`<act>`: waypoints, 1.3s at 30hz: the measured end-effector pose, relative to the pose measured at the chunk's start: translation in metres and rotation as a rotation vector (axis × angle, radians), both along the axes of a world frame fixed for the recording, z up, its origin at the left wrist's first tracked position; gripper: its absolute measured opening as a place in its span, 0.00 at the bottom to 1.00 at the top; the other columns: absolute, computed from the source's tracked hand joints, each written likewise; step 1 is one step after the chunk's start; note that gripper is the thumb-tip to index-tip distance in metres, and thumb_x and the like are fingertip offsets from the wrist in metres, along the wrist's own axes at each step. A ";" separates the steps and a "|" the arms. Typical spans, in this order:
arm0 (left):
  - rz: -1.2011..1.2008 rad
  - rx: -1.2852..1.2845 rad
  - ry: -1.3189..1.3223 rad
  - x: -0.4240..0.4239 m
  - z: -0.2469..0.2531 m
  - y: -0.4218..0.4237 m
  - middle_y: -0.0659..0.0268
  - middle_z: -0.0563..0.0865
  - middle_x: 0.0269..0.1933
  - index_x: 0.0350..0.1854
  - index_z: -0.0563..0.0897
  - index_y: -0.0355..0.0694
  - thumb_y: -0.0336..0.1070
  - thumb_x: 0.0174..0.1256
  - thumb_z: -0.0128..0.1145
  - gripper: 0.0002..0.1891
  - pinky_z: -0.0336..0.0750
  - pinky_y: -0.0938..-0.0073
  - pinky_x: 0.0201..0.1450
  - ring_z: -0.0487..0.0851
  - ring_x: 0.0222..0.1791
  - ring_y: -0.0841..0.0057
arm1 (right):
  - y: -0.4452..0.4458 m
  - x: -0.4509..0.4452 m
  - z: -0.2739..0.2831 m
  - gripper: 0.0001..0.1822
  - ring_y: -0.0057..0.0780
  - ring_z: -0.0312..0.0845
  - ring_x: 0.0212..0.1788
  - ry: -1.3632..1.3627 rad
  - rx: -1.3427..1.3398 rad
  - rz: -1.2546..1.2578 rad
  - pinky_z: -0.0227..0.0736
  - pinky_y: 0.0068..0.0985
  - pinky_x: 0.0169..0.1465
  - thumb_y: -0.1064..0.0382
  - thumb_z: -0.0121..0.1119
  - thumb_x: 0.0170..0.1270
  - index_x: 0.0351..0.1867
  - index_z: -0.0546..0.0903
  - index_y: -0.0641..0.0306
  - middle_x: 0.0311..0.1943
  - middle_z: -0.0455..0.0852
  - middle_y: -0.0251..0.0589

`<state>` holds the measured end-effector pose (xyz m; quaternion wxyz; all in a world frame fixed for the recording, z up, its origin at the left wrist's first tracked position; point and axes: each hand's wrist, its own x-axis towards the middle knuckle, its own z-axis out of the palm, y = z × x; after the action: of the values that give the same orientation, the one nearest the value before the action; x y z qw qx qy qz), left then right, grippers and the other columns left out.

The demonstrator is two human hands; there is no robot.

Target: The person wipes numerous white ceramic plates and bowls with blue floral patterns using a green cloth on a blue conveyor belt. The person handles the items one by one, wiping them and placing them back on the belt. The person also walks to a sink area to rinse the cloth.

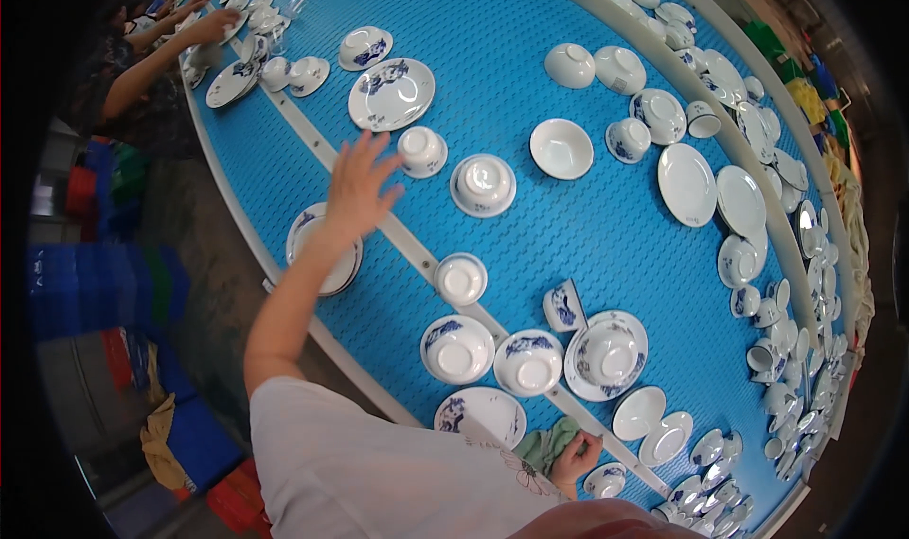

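Note:
My left hand reaches out over the blue perforated belt, fingers spread and holding nothing. Its fingertips are close to a large blue-and-white porcelain plate and an upturned footed bowl; whether they touch, I cannot tell. Beneath my forearm, stacked plates are partly covered. Close to my body, my right hand grips a crumpled green cloth. A patterned plate is beside the cloth, and a small upturned bowl sits near that hand. Two upturned bowls, one a patterned bowl, rest just beyond.
A pale divider rail runs along the belt's near side. Beyond a curved divider, crowded porcelain lines the far side. Another person's hand works at upper left. Blue crates stand on the floor at left.

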<state>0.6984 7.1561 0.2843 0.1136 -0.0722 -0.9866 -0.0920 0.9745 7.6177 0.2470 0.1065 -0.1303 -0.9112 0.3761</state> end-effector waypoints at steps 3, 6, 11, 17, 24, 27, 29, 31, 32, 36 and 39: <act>0.004 0.165 -0.013 0.084 -0.001 0.042 0.58 0.70 0.60 0.49 0.77 0.46 0.38 0.53 0.61 0.19 0.55 0.45 0.63 0.62 0.64 0.54 | 0.012 0.016 -0.006 0.06 0.37 0.69 0.34 0.053 -0.030 0.040 0.65 0.26 0.41 0.67 0.51 0.63 0.34 0.74 0.69 0.31 0.73 0.45; 0.054 0.220 -0.050 0.143 -0.010 0.082 0.60 0.72 0.58 0.47 0.78 0.46 0.39 0.54 0.59 0.17 0.55 0.44 0.62 0.65 0.62 0.55 | 0.015 0.019 0.005 0.05 0.37 0.69 0.32 0.023 0.015 0.031 0.65 0.26 0.39 0.67 0.52 0.62 0.32 0.74 0.68 0.29 0.74 0.45; 0.123 0.256 -0.083 0.207 -0.021 0.127 0.60 0.75 0.55 0.45 0.79 0.45 0.38 0.57 0.56 0.13 0.55 0.44 0.61 0.68 0.59 0.54 | 0.026 0.028 -0.005 0.04 0.37 0.73 0.30 0.062 0.084 0.064 0.69 0.26 0.36 0.68 0.56 0.57 0.31 0.77 0.67 0.28 0.77 0.46; 0.125 0.461 0.085 0.235 -0.019 0.154 0.57 0.77 0.52 0.48 0.76 0.41 0.38 0.62 0.51 0.14 0.61 0.52 0.57 0.69 0.57 0.54 | 0.032 0.027 0.022 0.03 0.39 0.75 0.28 0.094 0.125 0.145 0.69 0.30 0.30 0.66 0.61 0.51 0.26 0.79 0.59 0.25 0.77 0.41; 0.024 0.309 0.259 0.226 0.005 0.207 0.55 0.74 0.55 0.55 0.69 0.39 0.41 0.58 0.57 0.24 0.62 0.54 0.56 0.69 0.57 0.54 | 0.041 0.035 0.029 0.03 0.37 0.75 0.29 0.115 0.074 0.142 0.69 0.30 0.30 0.64 0.61 0.51 0.27 0.79 0.57 0.26 0.77 0.38; -0.240 0.426 0.123 0.194 0.017 0.254 0.53 0.73 0.56 0.57 0.68 0.39 0.43 0.52 0.63 0.30 0.63 0.53 0.55 0.69 0.57 0.52 | 0.046 0.041 0.030 0.03 0.37 0.75 0.29 0.127 0.052 0.153 0.69 0.30 0.30 0.64 0.61 0.51 0.27 0.78 0.57 0.25 0.77 0.38; -0.388 0.471 0.128 0.168 0.039 0.311 0.52 0.73 0.56 0.57 0.69 0.39 0.47 0.51 0.63 0.32 0.64 0.52 0.56 0.69 0.57 0.51 | 0.050 0.038 0.031 0.04 0.37 0.76 0.29 0.142 0.034 0.168 0.70 0.30 0.30 0.63 0.61 0.51 0.27 0.78 0.57 0.25 0.76 0.38; -0.432 0.371 0.115 0.140 0.024 0.354 0.54 0.73 0.57 0.57 0.71 0.42 0.50 0.49 0.64 0.32 0.64 0.51 0.56 0.68 0.58 0.50 | 0.054 0.042 0.032 0.04 0.37 0.76 0.29 0.145 0.017 0.173 0.70 0.30 0.30 0.63 0.61 0.51 0.27 0.78 0.56 0.25 0.76 0.38; -0.381 0.180 0.048 0.140 0.022 0.382 0.55 0.72 0.58 0.55 0.72 0.42 0.50 0.50 0.63 0.30 0.64 0.53 0.56 0.68 0.58 0.52 | 0.060 0.044 0.030 0.04 0.37 0.76 0.29 0.152 -0.011 0.174 0.70 0.29 0.30 0.63 0.61 0.51 0.27 0.78 0.57 0.25 0.76 0.38; -0.254 -0.185 0.012 0.166 0.013 0.430 0.60 0.73 0.58 0.49 0.77 0.44 0.47 0.53 0.59 0.21 0.66 0.56 0.55 0.70 0.58 0.56 | 0.085 0.055 0.034 0.10 0.38 0.76 0.33 0.083 -0.143 0.272 0.71 0.30 0.33 0.60 0.65 0.49 0.31 0.79 0.57 0.29 0.77 0.38; -0.374 0.043 -0.276 0.207 0.017 0.442 0.60 0.78 0.51 0.41 0.78 0.44 0.42 0.55 0.56 0.13 0.70 0.56 0.48 0.75 0.50 0.56 | 0.125 0.083 0.069 0.13 0.39 0.74 0.39 0.097 -0.002 0.535 0.72 0.32 0.36 0.59 0.66 0.47 0.35 0.78 0.56 0.35 0.76 0.38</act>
<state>0.9053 7.5983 0.3010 -0.0397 -0.2382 -0.9601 -0.1412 1.0573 7.7429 0.3162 0.0469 0.1334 -0.9067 0.3974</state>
